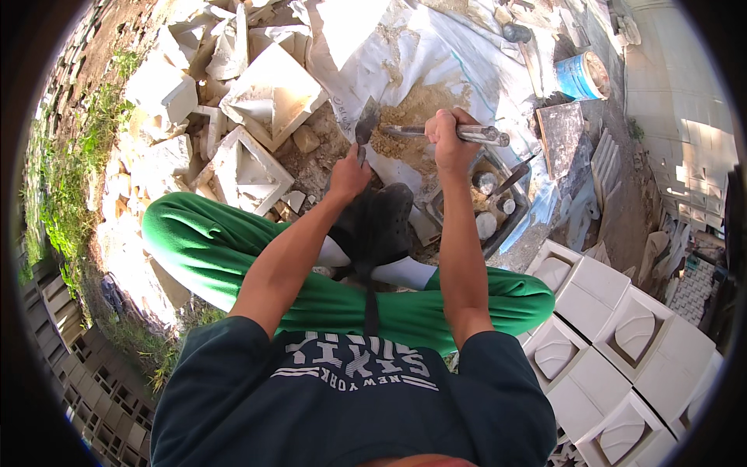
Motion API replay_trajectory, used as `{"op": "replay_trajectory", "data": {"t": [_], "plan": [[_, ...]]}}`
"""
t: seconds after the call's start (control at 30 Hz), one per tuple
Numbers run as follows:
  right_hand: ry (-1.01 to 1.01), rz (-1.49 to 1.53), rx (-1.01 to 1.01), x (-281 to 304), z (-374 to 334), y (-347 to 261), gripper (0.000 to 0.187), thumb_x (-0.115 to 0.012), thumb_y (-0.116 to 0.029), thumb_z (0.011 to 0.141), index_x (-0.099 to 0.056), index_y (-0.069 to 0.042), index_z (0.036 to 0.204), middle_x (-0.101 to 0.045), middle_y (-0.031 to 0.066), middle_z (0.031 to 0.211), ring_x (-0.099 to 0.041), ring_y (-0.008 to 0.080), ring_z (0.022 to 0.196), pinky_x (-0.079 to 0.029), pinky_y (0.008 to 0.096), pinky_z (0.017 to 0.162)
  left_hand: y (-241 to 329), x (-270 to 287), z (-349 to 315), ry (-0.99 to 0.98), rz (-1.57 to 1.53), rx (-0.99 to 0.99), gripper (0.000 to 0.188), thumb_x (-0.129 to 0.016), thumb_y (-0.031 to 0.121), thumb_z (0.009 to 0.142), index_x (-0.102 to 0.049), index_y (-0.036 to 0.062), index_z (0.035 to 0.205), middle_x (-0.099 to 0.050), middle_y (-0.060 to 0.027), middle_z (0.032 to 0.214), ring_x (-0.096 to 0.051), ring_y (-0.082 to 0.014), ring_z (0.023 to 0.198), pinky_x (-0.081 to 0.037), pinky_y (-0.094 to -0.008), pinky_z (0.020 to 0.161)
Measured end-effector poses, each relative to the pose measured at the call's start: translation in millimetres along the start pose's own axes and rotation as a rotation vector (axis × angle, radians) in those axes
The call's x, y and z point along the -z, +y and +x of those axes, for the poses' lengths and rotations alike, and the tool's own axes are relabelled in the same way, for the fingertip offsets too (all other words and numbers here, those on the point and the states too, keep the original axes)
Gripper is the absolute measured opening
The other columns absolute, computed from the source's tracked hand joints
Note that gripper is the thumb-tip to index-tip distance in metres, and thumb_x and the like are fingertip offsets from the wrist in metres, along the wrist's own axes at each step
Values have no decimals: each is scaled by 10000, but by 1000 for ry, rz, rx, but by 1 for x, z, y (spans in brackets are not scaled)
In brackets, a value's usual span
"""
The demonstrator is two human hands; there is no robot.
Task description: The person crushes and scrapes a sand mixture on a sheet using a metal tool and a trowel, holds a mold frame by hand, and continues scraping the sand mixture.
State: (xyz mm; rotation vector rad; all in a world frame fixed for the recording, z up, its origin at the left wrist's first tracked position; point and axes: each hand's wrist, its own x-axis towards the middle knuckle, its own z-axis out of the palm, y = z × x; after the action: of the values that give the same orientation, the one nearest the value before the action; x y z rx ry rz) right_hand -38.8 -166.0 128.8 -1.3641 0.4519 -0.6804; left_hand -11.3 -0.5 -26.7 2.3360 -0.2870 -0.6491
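My left hand (350, 176) is closed around the handle of a small trowel (367, 118), its flat grey blade pointing away from me at the edge of a sand pile (412, 148). Across that sand lies a long, worn metal-looking bar (486, 135), roughly level, with my right hand (453, 140) wrapped round its middle. The bar's thinner end reaches left toward the trowel blade. Below my right hand sits a dark tray (498, 247) containing several pale round pieces and a dark-bladed tool (515, 174).
Broken white moulded blocks (272, 93) are heaped at left. A white sheet (498, 86) lies under the sand. Farther right are a blue bucket (572, 76) on its side and a worn board (560, 136). White patterned blocks (607, 335) stand in rows at lower right.
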Motion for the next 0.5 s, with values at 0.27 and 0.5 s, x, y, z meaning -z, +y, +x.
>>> {"op": "replay_trajectory", "data": {"t": [0.27,0.5], "plan": [[153,-72,-5,0,-29,20,254,-571,-52,810,-500,-26,568,-516,21,513,-444,68,455,-352,237,450,3,-1,1,27,-51,-95,548,-562,249,822,-454,8,1302,-616,-326,854,-610,-459,842,-475,-492,793],[138,-71,-22,-14,-12,3,314,-532,-22,820,-422,-52,527,-483,47,492,-429,112,431,-372,272,460,-3,0,1,6,-15,-30,547,-566,222,808,-459,11,1300,-626,-310,843,-614,-459,819,-484,-502,763]]}}
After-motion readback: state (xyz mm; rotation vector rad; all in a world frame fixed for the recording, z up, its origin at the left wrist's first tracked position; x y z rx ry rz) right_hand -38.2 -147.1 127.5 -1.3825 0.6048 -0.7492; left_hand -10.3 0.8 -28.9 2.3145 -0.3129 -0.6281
